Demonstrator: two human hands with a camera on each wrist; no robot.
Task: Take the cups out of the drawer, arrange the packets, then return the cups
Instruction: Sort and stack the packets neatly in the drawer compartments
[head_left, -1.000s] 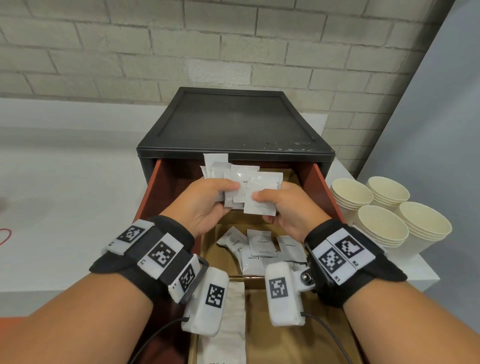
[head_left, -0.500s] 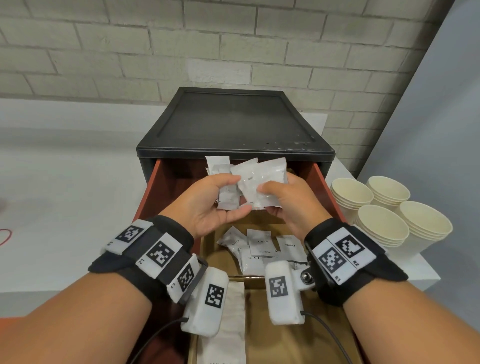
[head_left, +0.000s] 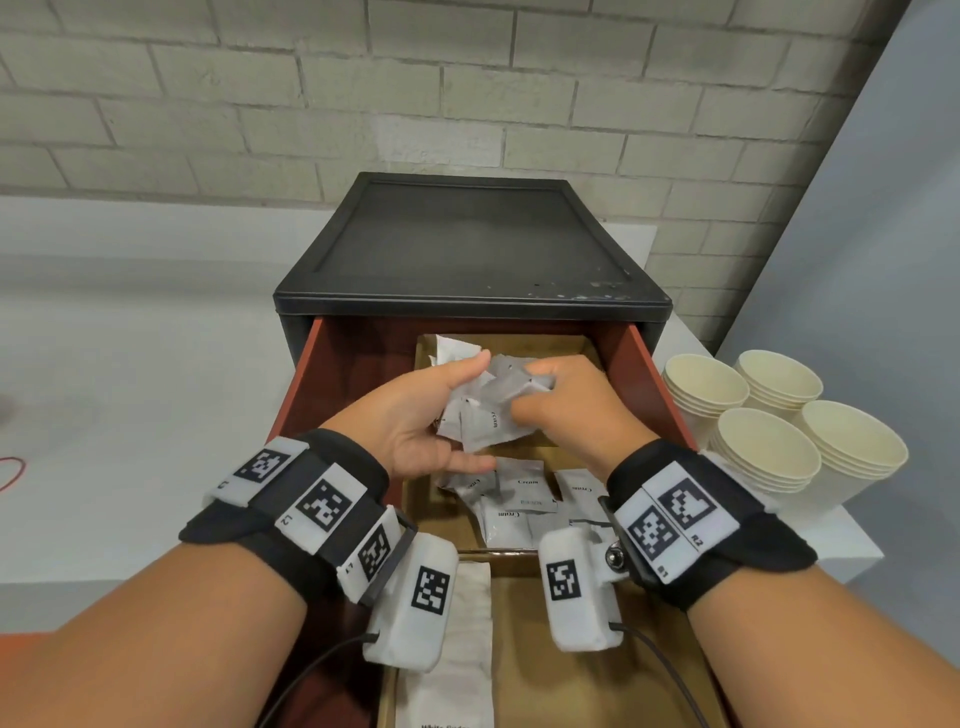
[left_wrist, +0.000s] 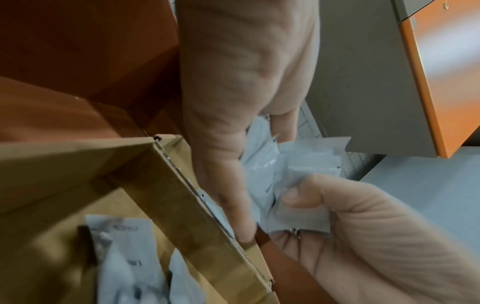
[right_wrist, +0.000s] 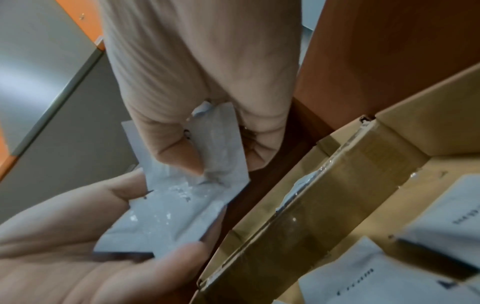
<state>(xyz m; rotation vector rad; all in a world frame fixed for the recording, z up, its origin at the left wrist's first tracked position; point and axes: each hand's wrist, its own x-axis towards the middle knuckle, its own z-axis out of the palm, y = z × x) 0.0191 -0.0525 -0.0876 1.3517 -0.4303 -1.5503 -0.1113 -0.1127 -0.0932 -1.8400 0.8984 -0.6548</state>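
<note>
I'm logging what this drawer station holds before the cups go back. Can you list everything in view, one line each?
Cabinet: one, black, on the white counter by the brick wall.
Drawer: one, red-brown, pulled open.
Cardboard boxes: tan, inside the drawer; count unclear.
Held packets: a handful, white, between both hands above the drawer.
Loose packets: several, white, lying in a box under the hands.
Long sachet: one, white, in the nearest box.
Cup stacks: four, cream, on the counter right of the drawer.
Left hand: holds the packets from below.
Right hand: pinches the packets.
</note>
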